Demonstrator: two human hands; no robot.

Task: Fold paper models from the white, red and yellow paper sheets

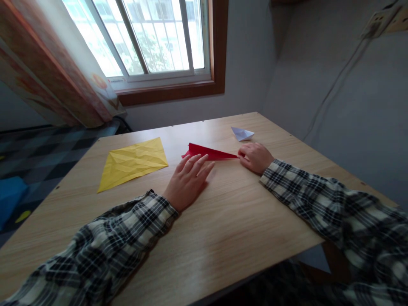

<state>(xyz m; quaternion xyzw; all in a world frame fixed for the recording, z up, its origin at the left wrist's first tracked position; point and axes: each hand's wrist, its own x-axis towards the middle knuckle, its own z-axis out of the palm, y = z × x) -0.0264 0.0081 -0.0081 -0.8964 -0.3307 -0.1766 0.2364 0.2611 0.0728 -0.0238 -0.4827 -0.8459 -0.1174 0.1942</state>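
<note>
At the far left, a patterned orange curtain [47,80] hangs beside the window [153,38], above a checkered floor [38,153]. On the wooden table [223,238], the leftmost paper is a creased yellow sheet [134,162], lying flat and turned so it looks like a diamond, well apart from both hands.

Next comes the left hand [188,180], reaching forward from a plaid sleeve [105,250]. It lies palm down with the fingers [199,163] stretched out straight and slightly spread, their tips pressing on the wide end of the folded red paper [210,152]; it grasps nothing, only holds the paper flat.

The red paper is a long narrow triangle lying on the table between the two hands, its broad end to the left and its sharp point to the right.

At that point sits the right hand [256,157], curled loosely with knuckles up, the fingertips pinching or pressing the paper's tip; which of the two cannot be told. Its forearm runs back to the right in the same plaid.

Just beyond the right hand, apart from it, rests a small folded white paper [242,133].
</note>
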